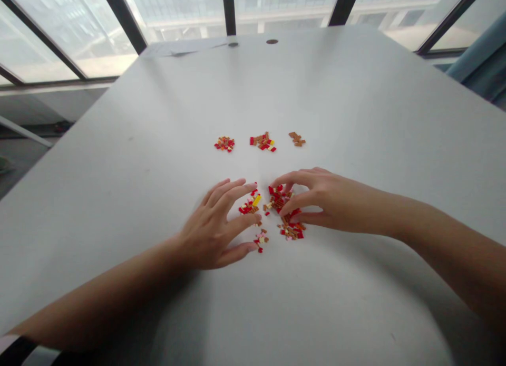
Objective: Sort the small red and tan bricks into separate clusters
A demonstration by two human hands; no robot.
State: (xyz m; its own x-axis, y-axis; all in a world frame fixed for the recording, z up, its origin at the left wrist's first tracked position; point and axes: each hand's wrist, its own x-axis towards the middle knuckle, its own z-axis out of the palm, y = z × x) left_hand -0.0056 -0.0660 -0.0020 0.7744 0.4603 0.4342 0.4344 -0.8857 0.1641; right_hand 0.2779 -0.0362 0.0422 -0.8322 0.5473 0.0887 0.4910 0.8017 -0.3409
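Small toy building bricks in red, brown, yellow and pale colours lie in two loose heaps between my hands. My left hand rests with fingers spread around the left heap of bricks, its fingertips at the edge of the pieces. Over the larger right heap of bricks, my right hand reaches in from the right with parted, bent fingers touching the pieces. Its fingertips partly cover that heap. No brick shows plainly gripped in either hand.
Beyond my hands lie three small brick groups: a mixed cluster at left, longer pieces in the middle, brown plates at right. The white table reaches towards windows, with two round holes near its far edge.
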